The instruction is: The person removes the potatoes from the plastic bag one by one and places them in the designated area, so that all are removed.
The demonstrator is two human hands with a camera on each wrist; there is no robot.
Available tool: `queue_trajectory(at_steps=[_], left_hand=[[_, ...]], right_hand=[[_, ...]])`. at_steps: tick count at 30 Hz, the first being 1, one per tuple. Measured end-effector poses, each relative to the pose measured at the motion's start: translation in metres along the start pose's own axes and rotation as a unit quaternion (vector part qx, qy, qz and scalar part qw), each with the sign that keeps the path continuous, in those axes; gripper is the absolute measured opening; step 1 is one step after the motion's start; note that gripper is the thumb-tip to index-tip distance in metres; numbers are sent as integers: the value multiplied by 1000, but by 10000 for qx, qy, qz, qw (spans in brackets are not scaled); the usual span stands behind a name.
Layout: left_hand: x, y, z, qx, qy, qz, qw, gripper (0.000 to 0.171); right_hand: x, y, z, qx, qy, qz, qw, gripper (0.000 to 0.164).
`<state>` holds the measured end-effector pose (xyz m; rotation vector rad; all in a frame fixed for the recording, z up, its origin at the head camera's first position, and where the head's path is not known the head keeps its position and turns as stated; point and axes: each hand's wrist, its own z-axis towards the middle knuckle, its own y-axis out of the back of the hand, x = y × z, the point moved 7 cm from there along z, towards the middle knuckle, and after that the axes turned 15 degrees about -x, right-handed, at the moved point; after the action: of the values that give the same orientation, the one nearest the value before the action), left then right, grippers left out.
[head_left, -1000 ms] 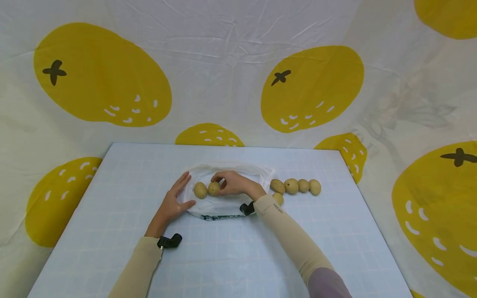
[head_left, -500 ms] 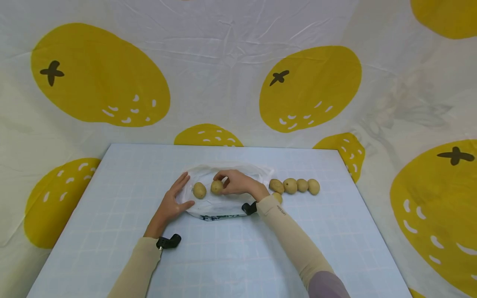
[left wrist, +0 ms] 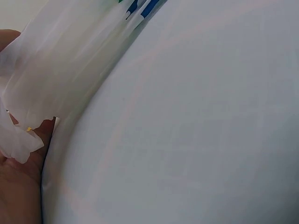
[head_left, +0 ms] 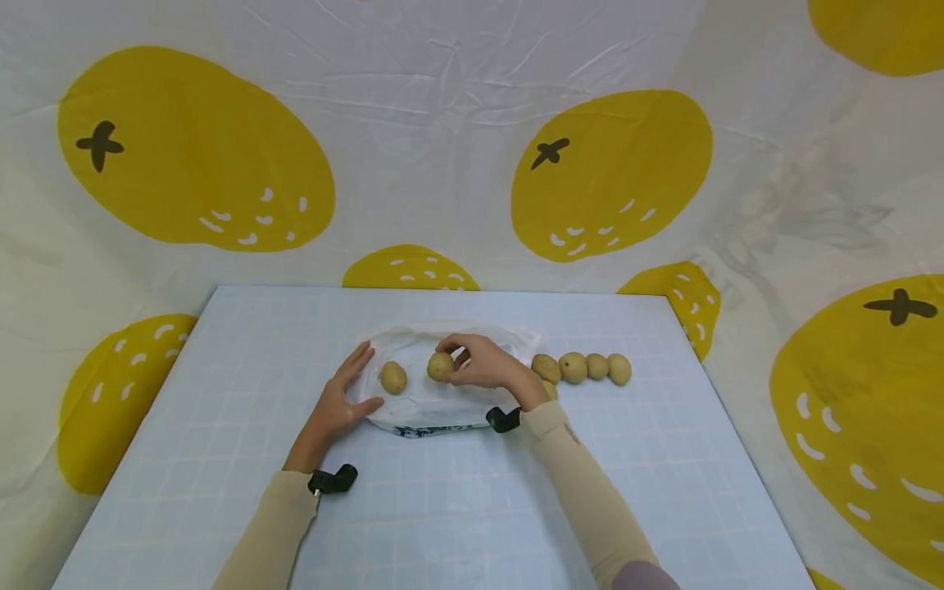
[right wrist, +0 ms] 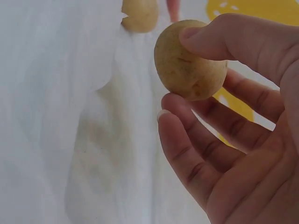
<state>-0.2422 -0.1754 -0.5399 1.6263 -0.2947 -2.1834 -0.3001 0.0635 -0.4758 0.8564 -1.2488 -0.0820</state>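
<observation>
My right hand (head_left: 481, 362) pinches a potato (head_left: 440, 367) between thumb and fingers, above a white plastic bag (head_left: 435, 411). In the right wrist view the thumb presses the side of that round, yellowish potato, with the fingertips under it. Another potato (head_left: 393, 378) lies on or in the bag, toward its left end; which, I cannot tell. My left hand (head_left: 338, 406) rests at the bag's left end, thumb and fingers spread. In the left wrist view the bag's film partly covers the left hand (left wrist: 21, 191).
Several potatoes (head_left: 573, 368) stand in a row right of the bag. One more potato (head_left: 550, 390) is partly hidden behind the right wrist. The table (head_left: 442, 508) has a pale checked cover. Behind it hangs a white cloth (head_left: 420, 164) with yellow fruit prints.
My right hand has moved a little to the right with the potato, away from the other potato on the bag. The left hand has stayed in place.
</observation>
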Motion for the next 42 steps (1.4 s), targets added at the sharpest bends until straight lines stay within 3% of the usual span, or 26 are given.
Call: queue_trajectory(at_steps=[17, 42], left_hand=[[1, 0, 1, 10, -59, -161, 9999, 87], [-1, 0, 1, 58, 83, -117, 9999, 88]], right_hand=[[-9, 30, -36, -1090, -393, 504, 9920, 47], [-25, 49, -94, -2091, -937, 1007, 9682, 49]])
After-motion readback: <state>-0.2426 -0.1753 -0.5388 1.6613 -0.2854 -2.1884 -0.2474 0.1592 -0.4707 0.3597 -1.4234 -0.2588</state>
